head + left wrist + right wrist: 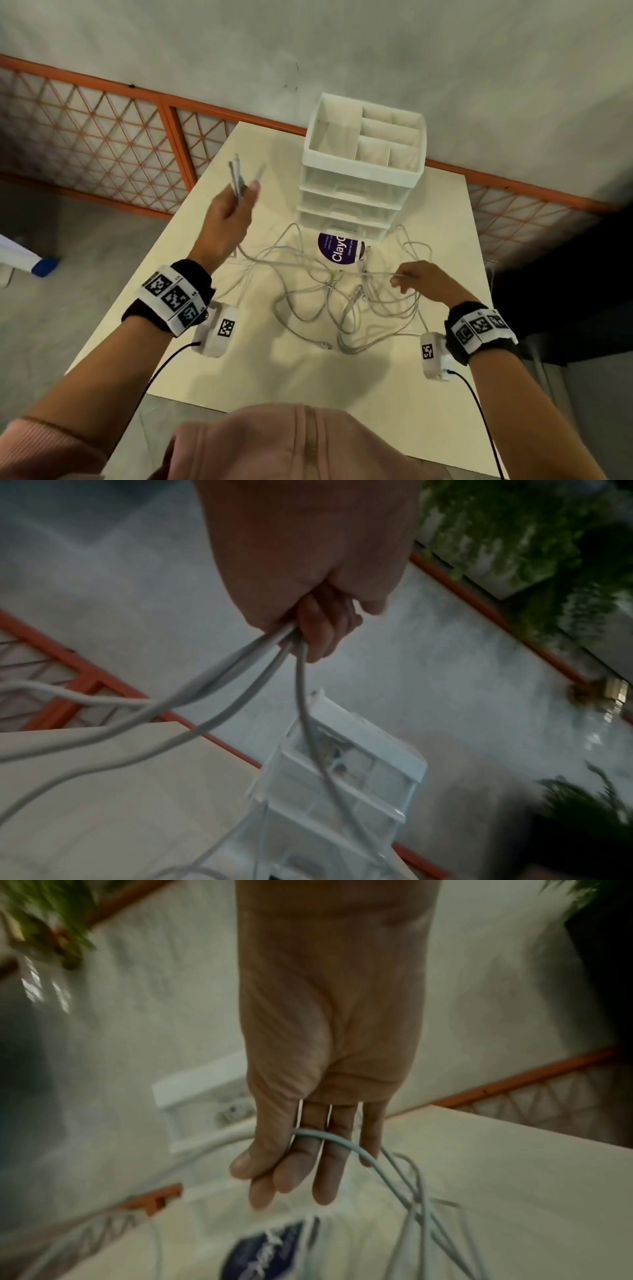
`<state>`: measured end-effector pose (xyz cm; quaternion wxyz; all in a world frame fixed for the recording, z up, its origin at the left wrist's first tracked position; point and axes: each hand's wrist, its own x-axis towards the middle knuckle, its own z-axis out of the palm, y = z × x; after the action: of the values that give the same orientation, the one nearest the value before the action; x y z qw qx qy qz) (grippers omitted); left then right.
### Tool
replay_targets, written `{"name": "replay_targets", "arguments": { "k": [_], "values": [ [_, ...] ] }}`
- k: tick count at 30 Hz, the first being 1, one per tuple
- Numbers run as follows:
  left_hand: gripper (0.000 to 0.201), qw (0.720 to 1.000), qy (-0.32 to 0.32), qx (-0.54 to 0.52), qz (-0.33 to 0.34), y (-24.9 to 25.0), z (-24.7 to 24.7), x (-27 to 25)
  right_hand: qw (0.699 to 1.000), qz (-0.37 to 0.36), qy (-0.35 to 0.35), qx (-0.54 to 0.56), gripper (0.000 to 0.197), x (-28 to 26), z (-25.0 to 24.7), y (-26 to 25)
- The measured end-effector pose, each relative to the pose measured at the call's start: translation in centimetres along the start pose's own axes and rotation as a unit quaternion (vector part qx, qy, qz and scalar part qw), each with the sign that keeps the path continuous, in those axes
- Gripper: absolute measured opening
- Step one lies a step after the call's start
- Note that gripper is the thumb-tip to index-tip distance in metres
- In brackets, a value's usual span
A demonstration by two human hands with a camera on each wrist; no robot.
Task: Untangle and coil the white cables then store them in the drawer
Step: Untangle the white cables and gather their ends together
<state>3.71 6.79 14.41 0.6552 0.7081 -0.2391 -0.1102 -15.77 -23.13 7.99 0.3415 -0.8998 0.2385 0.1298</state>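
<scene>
A tangle of white cables point(342, 301) lies on the cream table point(342, 383) in front of a white drawer unit point(356, 192), whose drawers look closed. My left hand point(245, 195) is raised above the table's left side and grips several cable ends point(237, 174) that stick up from the fist. In the left wrist view the strands point(240, 666) hang down from the curled fingers point(318, 631). My right hand point(399, 277) sits low at the tangle's right edge. Its thumb pinches one strand point(329, 1137) against the fingers point(325, 1172).
The drawer unit's open top tray point(363, 137) has empty compartments. A round purple sticker point(339, 248) lies at its foot. An orange mesh railing point(120, 137) runs behind the table. A blue-capped object point(44, 267) lies on the floor at left. Plants point(514, 534) grow beyond the wall.
</scene>
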Motion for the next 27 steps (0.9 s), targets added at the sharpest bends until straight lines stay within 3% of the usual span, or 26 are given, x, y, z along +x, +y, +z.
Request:
{"name": "replay_targets", "arguments": {
  "k": [3, 6, 9, 12, 15, 19, 21, 24, 27],
  "values": [
    [0.03, 0.986, -0.099, 0.132, 0.01, -0.1, 2.2, -0.9, 0.999, -0.043, 0.005, 0.027, 0.012, -0.3, -1.3, -4.1],
    [0.032, 0.967, -0.197, 0.16, -0.016, 0.0, 5.3, -1.9, 0.995, -0.102, -0.003, 0.016, 0.012, -0.7, -1.8, -8.8],
    [0.01, 0.964, -0.212, 0.158, 0.012, 0.1, 7.4, -2.5, 0.987, -0.157, 0.004, 0.011, 0.019, -1.3, -2.0, -12.2],
    [0.025, 0.964, -0.202, 0.171, 0.026, -0.4, 7.4, -2.2, 0.986, -0.164, 0.012, 0.039, 0.022, -1.3, -2.0, -12.3],
    [0.021, 0.957, -0.225, 0.179, 0.038, -0.6, 6.8, -1.9, 0.989, -0.128, 0.008, 0.072, 0.02, -0.7, -1.1, -10.5],
    [0.022, 0.973, -0.092, 0.192, 0.087, 0.1, 5.6, -1.2, 0.994, -0.063, 0.003, 0.092, 0.012, -0.1, 0.1, -7.2],
    [0.026, 0.974, -0.037, 0.198, 0.107, 0.1, 4.4, -1.0, 0.998, -0.032, 0.002, 0.057, 0.018, 0.0, 0.3, -5.4],
    [0.043, 0.973, -0.012, 0.2, 0.114, -0.9, 3.2, -1.3, 0.999, 0.009, -0.008, -0.043, 0.032, 0.4, -0.1, -4.0],
    [0.05, 0.974, 0.005, 0.195, 0.116, -1.4, 3.6, -2.0, 0.993, 0.021, -0.018, -0.114, 0.026, 0.8, -1.3, -3.9]
  ]
}}
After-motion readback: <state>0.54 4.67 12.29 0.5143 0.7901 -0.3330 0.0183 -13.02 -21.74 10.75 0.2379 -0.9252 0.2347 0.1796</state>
